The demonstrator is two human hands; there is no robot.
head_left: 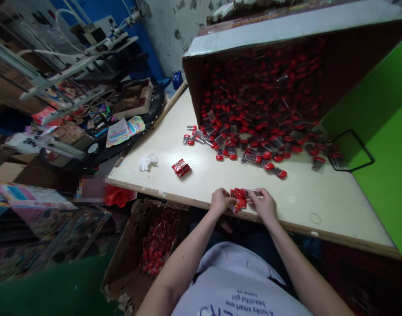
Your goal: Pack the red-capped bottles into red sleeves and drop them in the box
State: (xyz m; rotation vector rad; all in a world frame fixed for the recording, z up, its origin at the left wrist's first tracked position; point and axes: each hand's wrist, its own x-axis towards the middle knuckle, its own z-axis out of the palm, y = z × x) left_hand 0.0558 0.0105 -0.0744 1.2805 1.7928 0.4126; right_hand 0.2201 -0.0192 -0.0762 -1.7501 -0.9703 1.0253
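Note:
My left hand [221, 201] and my right hand [258, 204] hold a small bundle of red foil packets [238, 199] between them, at the near edge of the cream table [306, 206]. A clear-and-red item shows at the bundle's right end, pinched by my right fingers. A tipped cardboard box [263, 92] spills many red-capped clear packets [240, 149] onto the tabletop, beyond my hands. Another red foil bundle [181, 167] lies to the left, with a crumpled white glove [147, 162] beside it.
An open cardboard box [157, 241] of red packets sits below the table's near edge, under my left arm. A green surface [382, 131] borders the table on the right. Metal machinery [88, 57] and cluttered printed goods [98, 123] fill the left side.

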